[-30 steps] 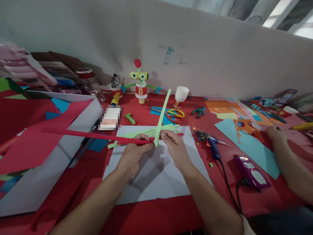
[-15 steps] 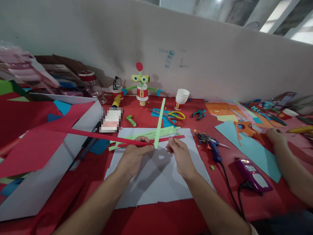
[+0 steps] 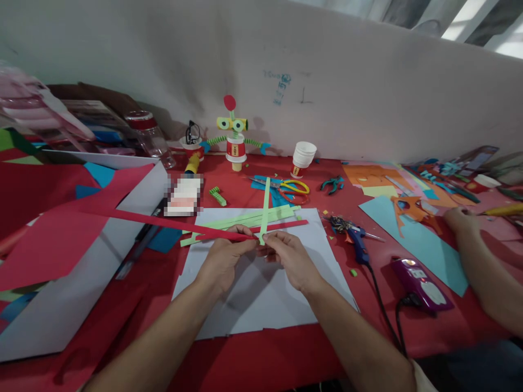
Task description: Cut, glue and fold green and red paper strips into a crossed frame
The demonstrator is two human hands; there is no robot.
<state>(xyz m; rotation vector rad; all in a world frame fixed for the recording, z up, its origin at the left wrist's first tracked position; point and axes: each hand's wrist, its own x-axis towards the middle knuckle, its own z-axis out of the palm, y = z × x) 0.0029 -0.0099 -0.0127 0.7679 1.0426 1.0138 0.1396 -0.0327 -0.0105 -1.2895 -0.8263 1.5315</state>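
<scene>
My left hand [image 3: 224, 262] pinches the end of a long red paper strip [image 3: 171, 222], which runs off to the left. A light green paper strip [image 3: 265, 209] crosses it at that end and points away from me. Thumb and fingers of my right hand [image 3: 291, 257] are closed on the green strip's near end. Both hands meet over white paper sheets [image 3: 261, 305]. Behind them lie several green strips [image 3: 241, 221] and another red strip [image 3: 288, 224].
Scissors [image 3: 292, 188], pliers [image 3: 332, 185] and a paper-cup robot figure [image 3: 236, 147] stand or lie beyond the sheets. A glue gun [image 3: 359, 245] and purple power socket [image 3: 423, 286] are to the right, near another person's arm [image 3: 486, 272]. A white box [image 3: 106, 239] with coloured paper is left.
My right hand let go of the green strip, drew back to the right, then returned to its near end. The green strip's far end has swung lower. My left hand keeps its pinch.
</scene>
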